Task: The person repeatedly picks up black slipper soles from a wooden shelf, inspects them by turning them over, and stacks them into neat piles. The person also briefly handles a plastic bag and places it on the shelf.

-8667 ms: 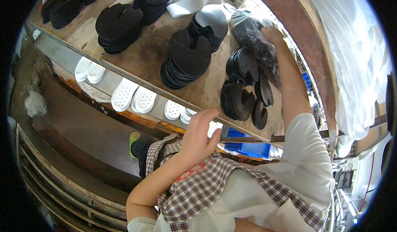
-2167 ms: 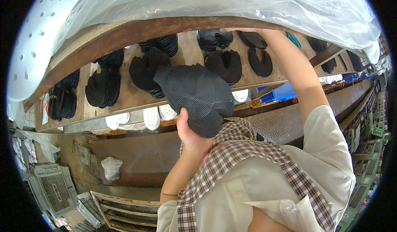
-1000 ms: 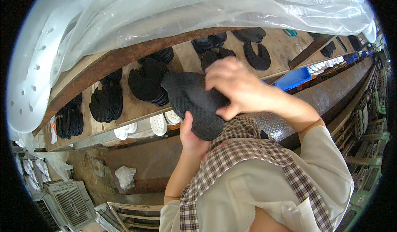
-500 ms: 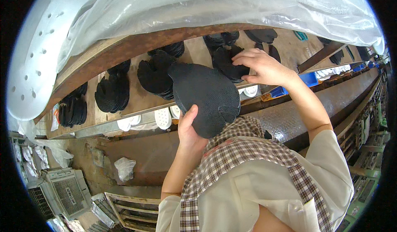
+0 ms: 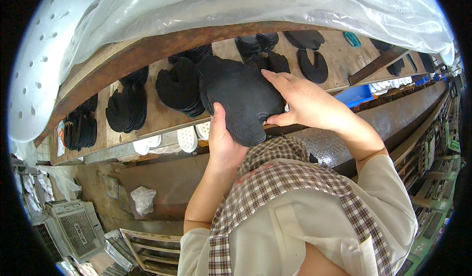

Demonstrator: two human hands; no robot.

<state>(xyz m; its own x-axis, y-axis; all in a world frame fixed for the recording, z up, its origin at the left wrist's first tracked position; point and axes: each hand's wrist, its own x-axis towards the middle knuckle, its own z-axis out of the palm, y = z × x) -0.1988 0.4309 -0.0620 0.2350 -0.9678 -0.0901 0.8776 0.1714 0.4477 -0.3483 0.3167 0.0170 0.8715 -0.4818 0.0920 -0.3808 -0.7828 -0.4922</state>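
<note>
In front of my chest I hold flat black textured pieces (image 5: 231, 87) with rounded ends and a notch at the near right edge. They look like cut shoe parts; I cannot tell how many lie together. My left hand (image 5: 225, 136) is closed on their near left edge, thumb on top. On the right edge, my right hand (image 5: 302, 101) grips them between thumb and fingers beside the notch. Just beyond, partly covered by them, a pile of similar black pieces (image 5: 278, 62) lies on the wooden shelf (image 5: 339, 59). A U-shaped black piece (image 5: 312, 67) rests farther right.
More black piles (image 5: 127, 108) line the shelf to the left. Overhead hangs clear plastic sheeting (image 5: 246, 3) over a wooden beam. A teal ring-shaped object (image 5: 352, 39) lies at the far right. White clogs (image 5: 187, 139) and a blue bin (image 5: 358, 96) show below the shelf.
My right hand has come back from the pile on the shelf to the right edge of the held pieces. The U-shaped piece on the shelf is now uncovered.
</note>
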